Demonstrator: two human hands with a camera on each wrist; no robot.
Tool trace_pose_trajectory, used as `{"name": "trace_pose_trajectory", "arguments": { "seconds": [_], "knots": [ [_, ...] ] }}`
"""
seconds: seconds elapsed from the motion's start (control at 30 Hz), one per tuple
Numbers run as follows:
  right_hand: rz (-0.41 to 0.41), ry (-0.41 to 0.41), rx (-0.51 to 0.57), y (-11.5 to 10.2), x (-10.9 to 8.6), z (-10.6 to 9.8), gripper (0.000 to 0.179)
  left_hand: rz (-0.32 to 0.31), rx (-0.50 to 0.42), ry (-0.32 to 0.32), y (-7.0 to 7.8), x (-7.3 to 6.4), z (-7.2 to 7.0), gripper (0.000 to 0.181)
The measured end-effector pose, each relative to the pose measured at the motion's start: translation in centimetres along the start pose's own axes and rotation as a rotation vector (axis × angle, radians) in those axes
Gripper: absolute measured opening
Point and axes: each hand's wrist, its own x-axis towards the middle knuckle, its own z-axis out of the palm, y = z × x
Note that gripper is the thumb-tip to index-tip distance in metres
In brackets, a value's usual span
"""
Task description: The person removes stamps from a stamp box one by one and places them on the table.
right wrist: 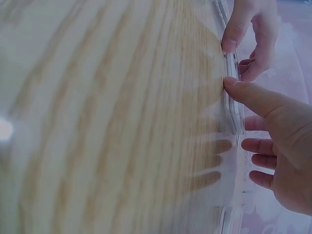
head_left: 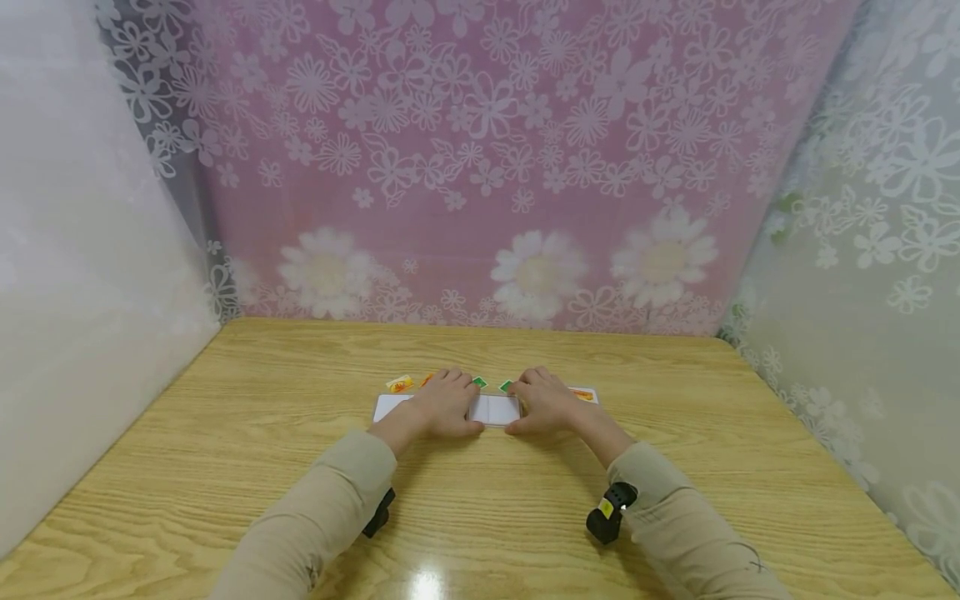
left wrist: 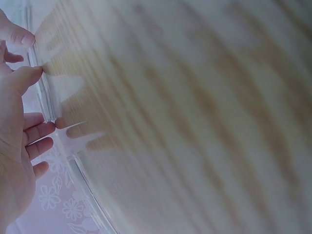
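Both hands hold a flat white tray with clear edges (head_left: 493,408) on the table, in the middle of the head view. My left hand (head_left: 447,404) grips its left end, thumb on the near edge and fingers toward the far edge. My right hand (head_left: 549,404) grips the right end in the same way. In the left wrist view, the left thumb (left wrist: 30,75) touches the clear edge (left wrist: 46,100). The right thumb (right wrist: 236,84) presses the clear edge (right wrist: 232,97) in the right wrist view. My hands partly cover the tray's ends.
Behind the left hand lie an orange-and-yellow card (head_left: 400,383) and part of another orange card (head_left: 427,379). Two green cards (head_left: 480,382) lie just beyond the tray. Another white flat piece (head_left: 390,406) shows at left; one at right carries an orange card (head_left: 582,395). Floral curtains (head_left: 480,167) surround the wooden table (head_left: 480,517).
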Motion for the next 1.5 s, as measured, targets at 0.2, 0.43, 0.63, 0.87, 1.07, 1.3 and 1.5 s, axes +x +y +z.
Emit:
{"name": "trace_pose_trajectory", "arguments": {
  "seconds": [0.2,0.43,0.63,0.87,1.07,1.3,1.5],
  "knots": [
    [-0.024,0.009,-0.011,0.19,-0.15,0.12,0.063,0.015,0.0,0.018,0.14,-0.26,-0.3,0.054],
    [-0.048,0.023,-0.08,0.09,-0.13,0.36,0.069,0.035,-0.002,0.039,-0.05,-0.3,-0.19,0.055],
    [-0.089,0.052,-0.163,-0.12,-0.07,0.19,0.065,0.037,-0.015,0.05,0.01,-0.35,-0.44,0.059],
    [-0.105,0.045,-0.173,-0.31,-0.18,0.04,0.058,0.039,-0.008,0.038,0.41,-0.5,-0.7,0.059],
    [-0.082,0.019,-0.144,-0.41,-0.06,0.05,0.06,0.039,0.009,0.033,0.36,-0.27,-0.25,0.059],
    [-0.082,0.011,-0.133,-0.32,0.15,0.03,0.059,0.036,0.003,0.02,0.34,-0.11,-0.24,0.057],
    [-0.095,0.025,-0.122,-0.16,0.3,0.08,0.059,0.041,0.019,0.03,0.37,-0.09,-0.21,0.054]
  ]
}}
